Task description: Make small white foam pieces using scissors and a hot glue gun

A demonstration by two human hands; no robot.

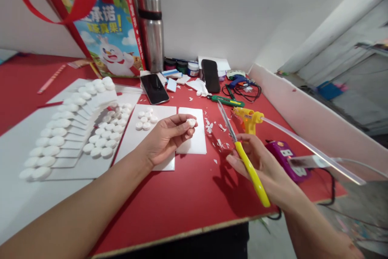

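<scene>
My left hand (pixel 171 135) pinches a small white piece (pixel 191 122) between thumb and fingers, above a small white card (pixel 194 142). My right hand (pixel 257 162) holds scissors (pixel 249 169) with yellow handles, blades closed and pointing up and away. White scraps (pixel 220 144) are scattered on the red table (pixel 188 194) between the hands. Left of my left hand, round white discs (pixel 146 119) form a small cluster on a white board (pixel 124 150). More discs (pixel 103 140) fill a stepped white structure (pixel 71 146) farther left.
Beyond my right hand are a yellow glue gun (pixel 249 116) with a clear stick, a purple power block (pixel 280 158) and a green cutter (pixel 227 101). At the back stand two phones (pixel 154 88), a steel flask (pixel 151 36), paint jars (pixel 193 69) and a bag (pixel 112 45).
</scene>
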